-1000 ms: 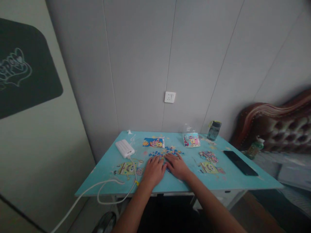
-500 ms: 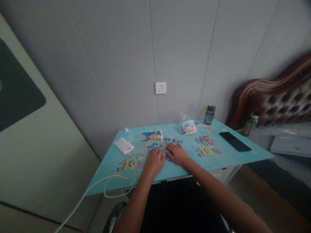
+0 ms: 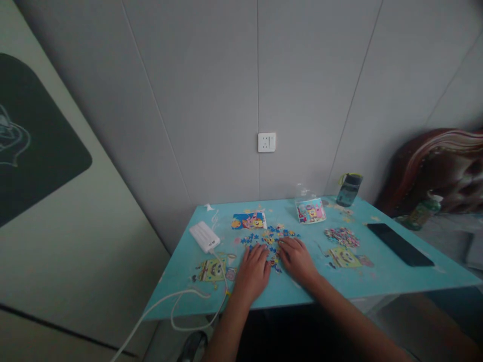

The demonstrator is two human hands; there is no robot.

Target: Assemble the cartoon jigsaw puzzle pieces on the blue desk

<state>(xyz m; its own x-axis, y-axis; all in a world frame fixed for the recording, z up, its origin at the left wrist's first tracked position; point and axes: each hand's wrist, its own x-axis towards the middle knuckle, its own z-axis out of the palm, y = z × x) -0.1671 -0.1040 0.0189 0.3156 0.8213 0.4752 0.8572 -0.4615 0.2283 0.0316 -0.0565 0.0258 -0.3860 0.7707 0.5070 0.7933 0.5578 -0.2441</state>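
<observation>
Blue and yellow jigsaw pieces (image 3: pixel 270 235) lie loosely spread in the middle of the light-blue table (image 3: pixel 275 294). My left hand (image 3: pixel 253 271) rests palm down at their near left side, its fingers stretched over some of them. On the other side, my right hand (image 3: pixel 298 257) also lies palm down, fingertips touching pieces at the right edge of the spread. Neither hand has lifted a piece; what lies under the fingers is hidden. Just beyond is a blue picture card (image 3: pixel 249 220) with cartoon figures.
A second pile of pinkish pieces (image 3: pixel 342 237) lies to the right, near a black phone-like slab (image 3: pixel 400 244). At the back stand a cartoon-printed packet (image 3: pixel 311 210) and a dark water bottle (image 3: pixel 349 190). A white power bank (image 3: pixel 204 237) with a trailing cable (image 3: pixel 177 291) is at left.
The camera view has shifted, so everything sits lower and farther right. My hands have moved slightly apart, showing more pieces between them.
</observation>
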